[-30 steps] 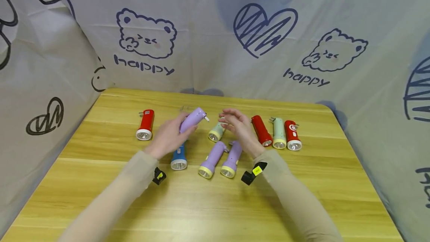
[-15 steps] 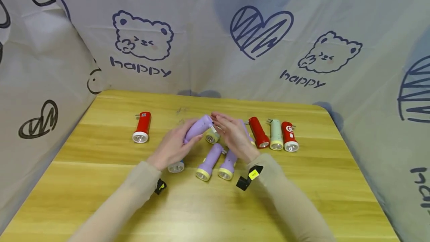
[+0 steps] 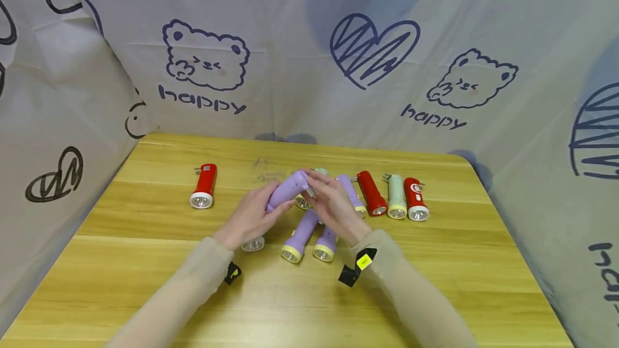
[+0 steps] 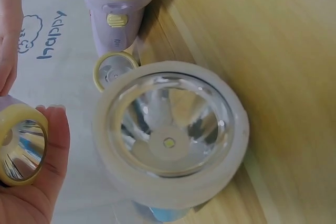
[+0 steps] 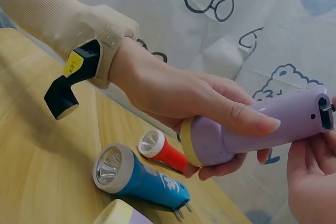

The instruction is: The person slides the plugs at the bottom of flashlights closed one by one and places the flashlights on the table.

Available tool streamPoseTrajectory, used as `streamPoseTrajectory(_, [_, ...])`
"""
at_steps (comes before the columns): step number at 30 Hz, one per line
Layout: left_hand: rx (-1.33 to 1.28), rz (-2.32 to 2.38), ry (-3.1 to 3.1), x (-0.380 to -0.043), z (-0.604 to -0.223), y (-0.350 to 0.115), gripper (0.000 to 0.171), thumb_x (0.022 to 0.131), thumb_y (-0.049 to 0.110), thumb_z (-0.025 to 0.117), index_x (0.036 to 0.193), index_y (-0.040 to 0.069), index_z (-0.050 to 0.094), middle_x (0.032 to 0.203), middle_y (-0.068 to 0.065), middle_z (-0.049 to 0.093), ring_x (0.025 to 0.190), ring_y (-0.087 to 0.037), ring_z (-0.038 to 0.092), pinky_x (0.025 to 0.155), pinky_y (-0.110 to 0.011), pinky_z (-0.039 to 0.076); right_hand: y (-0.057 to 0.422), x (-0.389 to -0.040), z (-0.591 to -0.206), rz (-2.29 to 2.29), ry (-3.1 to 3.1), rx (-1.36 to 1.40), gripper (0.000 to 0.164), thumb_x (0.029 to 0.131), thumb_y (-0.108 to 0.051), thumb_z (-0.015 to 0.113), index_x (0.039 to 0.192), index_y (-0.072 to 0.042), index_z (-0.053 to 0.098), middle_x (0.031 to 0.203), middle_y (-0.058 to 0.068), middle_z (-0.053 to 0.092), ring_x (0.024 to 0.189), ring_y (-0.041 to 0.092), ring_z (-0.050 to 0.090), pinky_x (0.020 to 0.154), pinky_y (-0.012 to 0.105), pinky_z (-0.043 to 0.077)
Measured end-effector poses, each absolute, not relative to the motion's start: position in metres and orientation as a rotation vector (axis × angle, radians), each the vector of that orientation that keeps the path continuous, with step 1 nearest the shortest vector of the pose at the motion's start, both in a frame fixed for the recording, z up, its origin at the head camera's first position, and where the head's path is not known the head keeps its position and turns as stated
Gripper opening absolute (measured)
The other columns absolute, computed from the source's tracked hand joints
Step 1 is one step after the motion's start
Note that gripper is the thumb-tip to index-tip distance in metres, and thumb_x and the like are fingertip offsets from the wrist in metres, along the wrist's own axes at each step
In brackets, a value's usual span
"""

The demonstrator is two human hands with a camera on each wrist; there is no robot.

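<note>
My left hand [image 3: 249,216] grips a purple flashlight [image 3: 288,191] above the table, its tail with the metal plug prongs [image 3: 310,191] pointing right. In the right wrist view the left thumb lies along the purple body, beside the yellow lens ring [image 5: 189,141]. My right hand [image 3: 338,208] pinches the tail end, its fingertips right at the prongs. Beneath the left hand lies a blue flashlight [image 5: 147,171] with a white ring, mostly hidden in the head view. Two more purple flashlights, one left [image 3: 301,236] and one right [image 3: 326,240], lie below the hands.
Behind the right hand lie a partly hidden pale green flashlight [image 3: 303,203] and a purple one [image 3: 351,193]. Farther right are a red [image 3: 371,192], a pale green [image 3: 396,195] and another red flashlight [image 3: 416,197]. One red flashlight [image 3: 205,184] lies far left on the wooden table [image 3: 145,262].
My left hand has carried the purple flashlight slightly right. My right hand has come left from beside it onto its tail end, uncovering another purple flashlight behind.
</note>
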State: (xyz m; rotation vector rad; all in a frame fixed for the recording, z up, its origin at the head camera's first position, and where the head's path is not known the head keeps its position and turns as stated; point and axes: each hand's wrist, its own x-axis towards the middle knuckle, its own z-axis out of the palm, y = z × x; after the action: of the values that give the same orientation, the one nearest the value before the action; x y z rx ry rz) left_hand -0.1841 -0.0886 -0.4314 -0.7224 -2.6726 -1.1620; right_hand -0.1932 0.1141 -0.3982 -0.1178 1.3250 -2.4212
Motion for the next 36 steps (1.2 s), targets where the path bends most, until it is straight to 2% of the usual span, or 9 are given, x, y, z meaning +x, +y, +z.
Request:
streamPoseTrajectory(6, [-0.784, -1.174, -2.658, -0.184, -0.430, -0.089, 0.032, 0.099, 0.031, 0.064, 0.121, 0.009, 0.059, 0.097, -0.010, 0.070, 0.076, -0.017, 0.061, 0.067, -0.030, 0.052, 0.116, -0.189, -0.400, -2.444, 1.229, -0.225, 0.033, 0.106, -0.006, 0.041, 0.114, -0.014, 0.072, 0.125, -0.002, 0.067, 0.125, 0.011, 0.057, 0.109, 0.022, 0.044])
streamPoseTrajectory(9, [-0.800, -1.167, -2.670, -0.185, -0.430, -0.089, 0.034, 0.100, 0.031, 0.063, 0.124, 0.008, 0.058, 0.100, -0.012, 0.070, 0.079, -0.018, 0.063, 0.069, -0.031, 0.054, 0.117, -0.189, -0.401, -2.442, 1.189, -0.229, 0.033, 0.106, -0.007, 0.041, 0.126, -0.008, 0.068, 0.128, -0.001, 0.067, 0.129, 0.013, 0.056, 0.112, 0.022, 0.043])
streamPoseTrajectory(15, [-0.827, -1.153, -2.674, -0.187, -0.433, -0.084, 0.035, 0.101, 0.033, 0.061, 0.125, 0.008, 0.058, 0.099, -0.011, 0.070, 0.078, -0.017, 0.062, 0.068, -0.030, 0.053, 0.121, -0.187, -0.405, -2.454, 1.142, -0.192, 0.030, 0.105, -0.008, 0.048, 0.123, -0.010, 0.072, 0.133, 0.002, 0.065, 0.132, 0.013, 0.055, 0.117, 0.025, 0.039])
streamPoseTrajectory(19, [-0.849, -1.146, -2.663, -0.187, -0.435, -0.083, 0.035, 0.101, 0.033, 0.061, 0.126, 0.008, 0.059, 0.099, -0.010, 0.070, 0.079, -0.018, 0.063, 0.069, -0.032, 0.054, 0.121, -0.184, -0.409, -2.475, 1.117, -0.159, 0.042, 0.105, -0.006, 0.047, 0.146, 0.002, 0.048, 0.135, 0.002, 0.064, 0.132, 0.013, 0.056, 0.117, 0.025, 0.038])
streamPoseTrajectory(22, [-0.862, -1.142, -2.672, -0.186, -0.437, -0.084, 0.034, 0.100, 0.032, 0.062, 0.125, 0.009, 0.059, 0.099, -0.010, 0.071, 0.079, -0.018, 0.064, 0.069, -0.032, 0.054, 0.121, -0.183, -0.412, -2.472, 1.109, -0.131, 0.049, 0.106, -0.005, 0.043, 0.152, 0.006, 0.034, 0.133, 0.001, 0.066, 0.129, 0.012, 0.057, 0.114, 0.023, 0.040])
streamPoseTrajectory(26, [-0.875, -1.144, -2.684, -0.186, -0.439, -0.085, 0.034, 0.101, 0.032, 0.062, 0.126, 0.010, 0.058, 0.101, -0.010, 0.071, 0.081, -0.019, 0.065, 0.070, -0.032, 0.055, 0.122, -0.183, -0.414, -2.471, 1.105, -0.116, 0.034, 0.105, -0.006, 0.045, 0.136, -0.003, 0.060, 0.131, 0.001, 0.066, 0.127, 0.011, 0.058, 0.112, 0.023, 0.042])
streamPoseTrajectory(29, [-0.882, -1.161, -2.674, -0.188, -0.439, -0.084, 0.034, 0.101, 0.032, 0.061, 0.126, 0.010, 0.058, 0.101, -0.009, 0.070, 0.081, -0.018, 0.064, 0.071, -0.032, 0.054, 0.122, -0.184, -0.413, -2.479, 1.111, -0.132, 0.028, 0.104, -0.007, 0.049, 0.125, -0.007, 0.068, 0.133, 0.002, 0.065, 0.128, 0.012, 0.057, 0.112, 0.024, 0.042])
streamPoseTrajectory(33, [-0.882, -1.178, -2.652, -0.190, -0.440, -0.083, 0.031, 0.101, 0.030, 0.062, 0.124, 0.010, 0.058, 0.099, -0.009, 0.070, 0.079, -0.017, 0.063, 0.070, -0.032, 0.054, 0.123, -0.186, -0.412, -2.468, 1.116, -0.137, 0.044, 0.105, -0.007, 0.046, 0.148, 0.001, 0.046, 0.136, 0.001, 0.062, 0.129, 0.012, 0.056, 0.114, 0.024, 0.041])
streamPoseTrajectory(36, [-0.881, -1.169, -2.652, -0.190, -0.441, -0.083, 0.031, 0.100, 0.030, 0.063, 0.123, 0.009, 0.059, 0.099, -0.009, 0.070, 0.079, -0.017, 0.062, 0.070, -0.031, 0.054, 0.123, -0.187, -0.411, -2.444, 1.139, -0.122, 0.053, 0.106, -0.007, 0.042, 0.155, 0.006, 0.027, 0.135, 0.000, 0.062, 0.129, 0.010, 0.056, 0.116, 0.024, 0.039])
